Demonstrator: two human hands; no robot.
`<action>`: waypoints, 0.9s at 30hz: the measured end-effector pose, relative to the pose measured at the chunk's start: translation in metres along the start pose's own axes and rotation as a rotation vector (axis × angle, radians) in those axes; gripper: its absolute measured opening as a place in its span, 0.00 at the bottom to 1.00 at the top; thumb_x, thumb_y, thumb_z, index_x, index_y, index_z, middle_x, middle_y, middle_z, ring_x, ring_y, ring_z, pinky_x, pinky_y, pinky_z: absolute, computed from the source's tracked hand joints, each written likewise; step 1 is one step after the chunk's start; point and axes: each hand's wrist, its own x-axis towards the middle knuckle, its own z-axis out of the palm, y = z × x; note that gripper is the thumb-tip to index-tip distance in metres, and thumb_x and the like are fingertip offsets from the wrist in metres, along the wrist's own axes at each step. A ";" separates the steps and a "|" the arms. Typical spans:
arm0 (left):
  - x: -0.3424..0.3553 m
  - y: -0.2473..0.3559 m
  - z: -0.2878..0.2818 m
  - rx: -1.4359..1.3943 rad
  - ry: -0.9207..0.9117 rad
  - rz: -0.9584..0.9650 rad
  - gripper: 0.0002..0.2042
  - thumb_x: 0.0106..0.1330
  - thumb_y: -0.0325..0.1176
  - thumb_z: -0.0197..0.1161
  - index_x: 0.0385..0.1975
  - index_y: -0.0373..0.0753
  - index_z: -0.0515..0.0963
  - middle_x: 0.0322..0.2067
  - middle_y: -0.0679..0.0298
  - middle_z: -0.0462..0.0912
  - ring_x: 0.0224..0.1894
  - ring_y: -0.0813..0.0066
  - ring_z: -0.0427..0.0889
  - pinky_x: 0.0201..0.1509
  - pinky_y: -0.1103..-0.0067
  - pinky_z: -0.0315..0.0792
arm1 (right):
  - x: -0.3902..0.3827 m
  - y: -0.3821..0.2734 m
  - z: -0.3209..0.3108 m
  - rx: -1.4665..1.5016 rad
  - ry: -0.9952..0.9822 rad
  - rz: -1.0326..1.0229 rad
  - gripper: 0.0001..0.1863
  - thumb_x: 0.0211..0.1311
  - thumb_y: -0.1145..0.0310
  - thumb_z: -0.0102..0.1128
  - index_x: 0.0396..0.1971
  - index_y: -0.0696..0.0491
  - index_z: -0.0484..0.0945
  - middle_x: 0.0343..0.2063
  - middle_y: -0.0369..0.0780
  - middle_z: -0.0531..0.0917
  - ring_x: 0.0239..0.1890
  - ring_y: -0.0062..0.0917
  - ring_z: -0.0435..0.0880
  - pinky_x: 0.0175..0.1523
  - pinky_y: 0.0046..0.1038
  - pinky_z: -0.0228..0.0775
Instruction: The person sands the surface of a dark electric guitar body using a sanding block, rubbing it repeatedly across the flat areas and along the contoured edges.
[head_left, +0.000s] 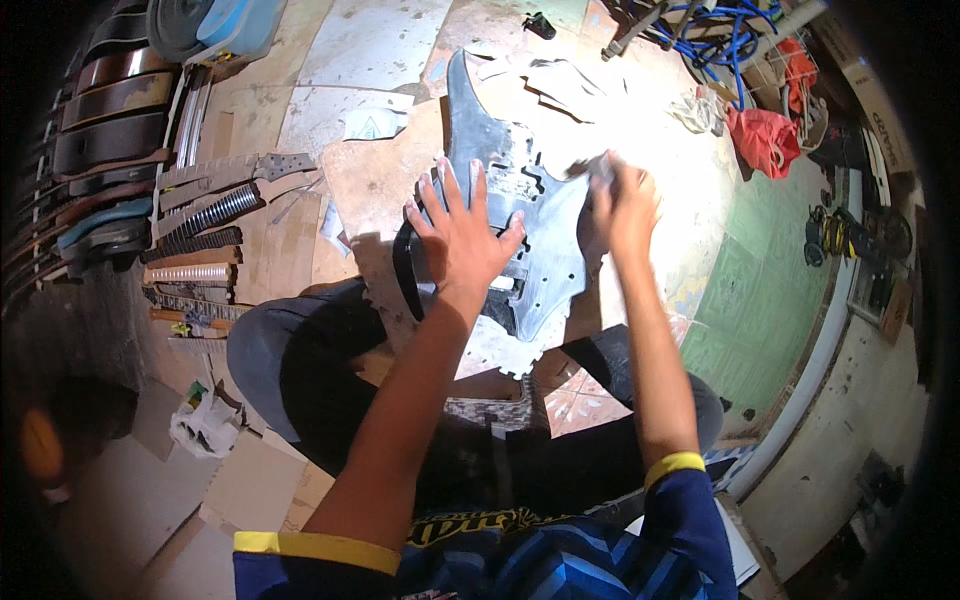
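Note:
A grey-black electric guitar body (pixel 550 225) with pointed horns, cut slots and small holes lies across my lap on a worn, pale board (pixel 385 165). Its surface is patchy, with lighter scuffed areas. My left hand (pixel 465 230) rests flat on the guitar body's left half, fingers spread. At the upper right edge of the body, my right hand (pixel 627 205) is closed around a small dark grey piece of sandpaper (pixel 598 166). Motion and glare blur this piece, so its exact shape is unclear.
Guitar necks (pixel 225 210) and metal files lie at the left, beside a row of stacked guitar bodies (pixel 110 140). Curled paper sheets (pixel 575 88) lie beyond the work. Blue hose (pixel 735 45) and a red cloth bag (pixel 763 140) sit at the far right. A white plastic bag (pixel 207 425) is at the lower left.

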 end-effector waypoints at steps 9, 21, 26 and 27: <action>0.006 0.002 0.004 -0.046 0.128 0.085 0.40 0.66 0.59 0.56 0.73 0.39 0.65 0.75 0.46 0.57 0.75 0.38 0.53 0.74 0.41 0.45 | -0.073 0.063 -0.109 0.482 -0.038 0.301 0.27 0.63 0.76 0.63 0.63 0.61 0.71 0.59 0.52 0.79 0.64 0.39 0.77 0.68 0.34 0.67; -0.060 0.068 0.015 -0.262 -0.299 1.029 0.44 0.65 0.66 0.57 0.71 0.36 0.64 0.74 0.51 0.62 0.77 0.57 0.56 0.80 0.55 0.46 | -0.162 0.073 -0.140 0.979 0.102 0.722 0.29 0.68 0.74 0.63 0.68 0.58 0.68 0.63 0.46 0.75 0.64 0.30 0.74 0.67 0.30 0.66; 0.006 -0.002 0.004 -0.046 -0.111 0.664 0.44 0.66 0.62 0.60 0.74 0.36 0.61 0.76 0.51 0.57 0.79 0.53 0.50 0.80 0.53 0.43 | -0.162 0.082 -0.123 0.974 0.110 0.613 0.30 0.68 0.72 0.63 0.69 0.56 0.68 0.61 0.45 0.77 0.60 0.28 0.76 0.63 0.29 0.68; 0.013 -0.019 0.001 -0.012 -0.079 0.545 0.44 0.67 0.62 0.59 0.74 0.35 0.60 0.76 0.51 0.56 0.80 0.52 0.49 0.80 0.52 0.42 | -0.160 0.078 -0.124 1.006 0.130 0.611 0.30 0.67 0.72 0.63 0.68 0.55 0.68 0.61 0.45 0.77 0.61 0.29 0.76 0.64 0.30 0.68</action>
